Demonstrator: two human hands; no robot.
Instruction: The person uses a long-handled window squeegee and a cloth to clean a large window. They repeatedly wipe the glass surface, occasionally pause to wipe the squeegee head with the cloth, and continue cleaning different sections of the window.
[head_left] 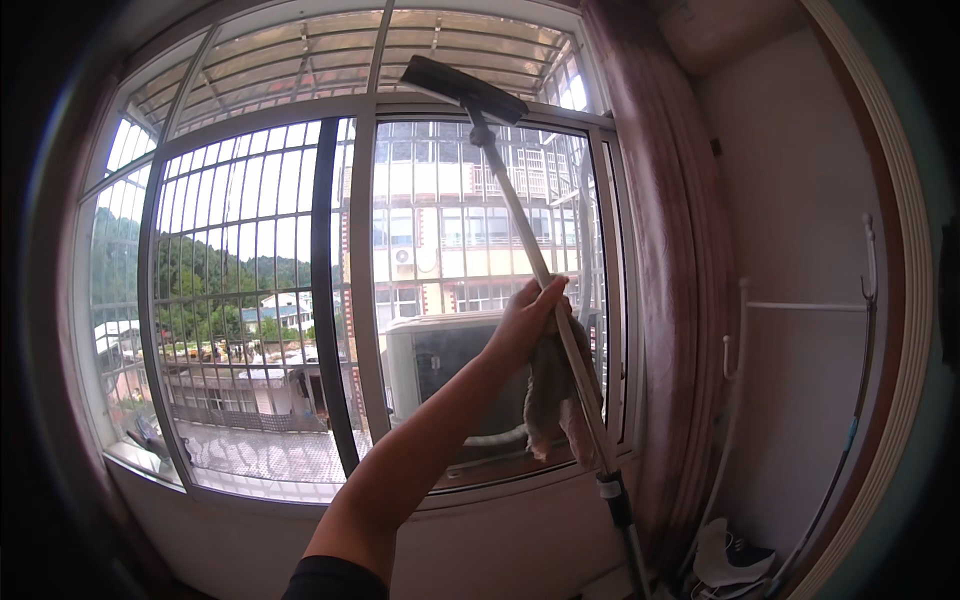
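My left hand (525,322) is raised in front of the window and closed around the metal pole (520,215) of a long window squeegee. A pale crumpled cloth (555,405) hangs from the same hand, against the pole. The squeegee's black head (463,90) rests tilted against the top of the right window pane (450,240), near the upper frame. The pole runs down to the right, with a white and black joint (612,490) near the sill, and leaves the picture at the bottom. My right hand is out of sight.
The sliding window has a white frame (362,300) and metal bars outside. An outdoor air-conditioner unit (435,360) sits behind the glass. A pinkish curtain (680,300) hangs to the right. A white rail (800,306) is on the wall, with shoes (735,558) on the floor below.
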